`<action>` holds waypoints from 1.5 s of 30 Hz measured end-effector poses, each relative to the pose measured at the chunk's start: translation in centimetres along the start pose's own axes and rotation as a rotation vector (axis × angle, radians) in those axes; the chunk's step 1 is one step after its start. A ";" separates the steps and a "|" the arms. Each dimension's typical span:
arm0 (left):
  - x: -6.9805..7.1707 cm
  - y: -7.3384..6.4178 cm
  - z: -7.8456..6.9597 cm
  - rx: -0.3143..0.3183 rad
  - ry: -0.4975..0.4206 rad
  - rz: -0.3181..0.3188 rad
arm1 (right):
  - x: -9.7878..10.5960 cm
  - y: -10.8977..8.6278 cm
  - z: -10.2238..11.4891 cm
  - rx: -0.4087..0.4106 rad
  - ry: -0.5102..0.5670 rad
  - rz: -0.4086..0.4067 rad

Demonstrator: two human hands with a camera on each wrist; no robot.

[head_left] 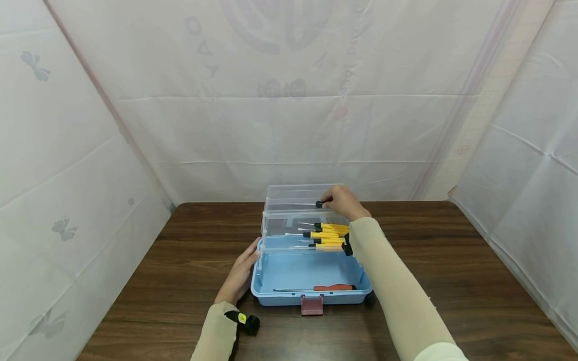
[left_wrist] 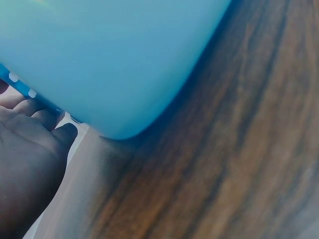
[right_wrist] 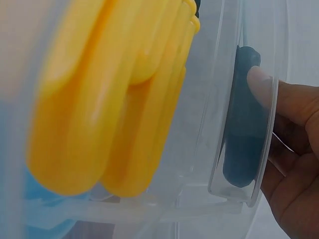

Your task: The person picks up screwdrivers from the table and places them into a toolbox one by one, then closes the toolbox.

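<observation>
A blue toolbox [head_left: 280, 300] stands unlatched on the table, with clear trays raised at its back. My right hand [head_left: 345, 201] is at the upper tray [head_left: 277, 206], where thumb and fingers pinch the dark handle of a screwdriver [head_left: 319, 204]. In the right wrist view the thumb lies on that dark handle [right_wrist: 245, 124] at the tray wall. Several yellow-handled screwdrivers [head_left: 331, 234] lie in the lower clear tray [head_left: 271, 228]. One red-handled screwdriver [head_left: 334, 288] lies along the front of the blue base. My left hand [head_left: 240, 275] rests its extended fingers against the toolbox's left side.
The brown wooden table [head_left: 189, 281] extends around the toolbox. A pink latch [head_left: 311, 306] hangs at the box's front. White sheeting [head_left: 289, 130] rises behind the table and on both sides. A black wrist strap [head_left: 244, 322] is on the left sleeve.
</observation>
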State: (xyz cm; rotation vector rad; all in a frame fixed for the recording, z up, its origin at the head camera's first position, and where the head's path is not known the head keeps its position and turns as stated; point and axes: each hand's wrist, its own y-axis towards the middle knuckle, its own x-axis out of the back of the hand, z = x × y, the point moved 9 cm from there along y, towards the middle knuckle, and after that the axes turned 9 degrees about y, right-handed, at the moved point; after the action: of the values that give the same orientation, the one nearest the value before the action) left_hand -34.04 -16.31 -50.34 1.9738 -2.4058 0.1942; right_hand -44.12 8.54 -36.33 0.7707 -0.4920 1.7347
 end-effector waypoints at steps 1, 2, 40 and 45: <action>0.0 0.0 0.0 0.002 -0.001 0.000 | 0.0 0.0 0.0 0.001 0.000 0.000; 0.0 0.0 0.0 0.003 0.000 0.000 | 0.0 0.0 0.0 0.003 -0.001 -0.001; -0.1 0.5 0.0 0.015 0.013 -0.004 | 3.4 -1.5 -1.4 0.032 0.053 -0.052; 0.0 0.6 0.3 0.021 0.017 -0.007 | 4.0 -2.1 -2.0 0.012 0.049 -0.061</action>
State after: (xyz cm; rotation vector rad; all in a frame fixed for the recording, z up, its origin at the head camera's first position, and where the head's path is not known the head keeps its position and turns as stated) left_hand -34.62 -16.21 -50.68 1.9809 -2.3960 0.2357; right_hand -43.30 13.17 -35.01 0.7431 -0.4209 1.6970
